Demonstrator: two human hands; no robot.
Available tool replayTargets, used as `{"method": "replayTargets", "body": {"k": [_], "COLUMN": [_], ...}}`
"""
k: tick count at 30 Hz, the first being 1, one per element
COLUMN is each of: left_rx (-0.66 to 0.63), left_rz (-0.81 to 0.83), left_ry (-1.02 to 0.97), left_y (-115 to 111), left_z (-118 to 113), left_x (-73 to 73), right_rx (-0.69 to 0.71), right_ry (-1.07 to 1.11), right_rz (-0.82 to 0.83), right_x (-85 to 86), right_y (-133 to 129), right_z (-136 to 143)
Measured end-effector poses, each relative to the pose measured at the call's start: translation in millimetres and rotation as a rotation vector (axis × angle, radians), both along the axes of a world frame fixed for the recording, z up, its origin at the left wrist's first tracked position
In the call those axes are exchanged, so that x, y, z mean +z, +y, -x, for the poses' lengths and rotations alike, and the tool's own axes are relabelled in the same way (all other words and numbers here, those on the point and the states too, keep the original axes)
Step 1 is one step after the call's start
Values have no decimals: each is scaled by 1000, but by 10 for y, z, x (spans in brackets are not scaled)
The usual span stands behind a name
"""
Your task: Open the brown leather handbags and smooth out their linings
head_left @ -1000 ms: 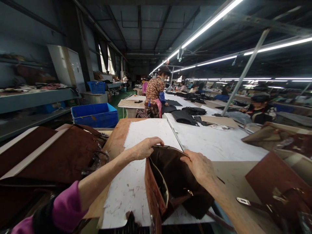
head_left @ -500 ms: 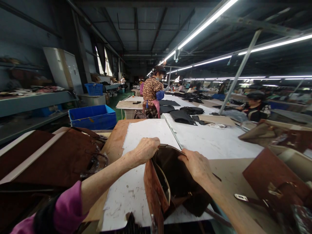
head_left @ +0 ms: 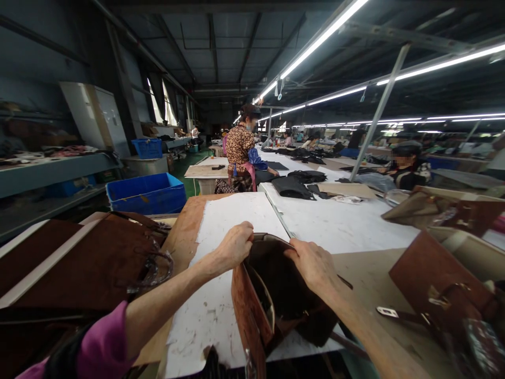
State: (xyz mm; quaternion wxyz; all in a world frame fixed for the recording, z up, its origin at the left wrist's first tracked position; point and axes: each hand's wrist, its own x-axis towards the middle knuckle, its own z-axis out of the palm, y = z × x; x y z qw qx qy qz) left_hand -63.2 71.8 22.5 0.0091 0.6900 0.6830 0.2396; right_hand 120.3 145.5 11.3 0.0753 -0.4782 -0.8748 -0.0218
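Note:
A brown leather handbag [head_left: 252, 310] with a dark lining stands at the near edge of the table, its mouth gaping toward me. My left hand [head_left: 235, 245] is closed on the far left corner of the bag's rim. On the right part of the same rim, my right hand [head_left: 313, 263] grips the edge, thumb inside the opening and fingers over the outside. A pale-edged inner pocket shows inside the bag. Its base and the fingertips of both hands are partly hidden.
White paper [head_left: 197, 310] covers the table. Brown bags [head_left: 90, 252] lie at the left, and another brown bag [head_left: 445, 279] sits at the right. A blue bin [head_left: 145, 192] stands beyond. A co-worker [head_left: 240, 150] stands ahead near black pieces [head_left: 294, 187]; another person sits at right.
Both hands keep their hold on the bag's rim, with little movement. The view has shifted slightly. The co-worker ahead now reaches an arm down toward the black pieces.

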Motion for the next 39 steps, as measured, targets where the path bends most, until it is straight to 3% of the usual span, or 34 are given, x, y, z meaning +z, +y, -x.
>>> {"method": "replayTargets", "body": {"k": [10,26,34,39], "left_rx": [87,90,105,21], "left_rz": [-38,-112,-89,-56], "left_ry": [25,-69,-70,-88], "left_y": [110,157,130,138], "left_z": [6,63,47,69], "left_x": [-27,-96,-62,-48], "right_rx": [0,9,109,207], "right_ry": [6,27,42,41], "right_rz": [-5,-18,-124,-217], "right_x": [3,-24,-15,-43], "right_y": [-3,4,-49,-29], "right_z": [-11,-19,266,415]}}
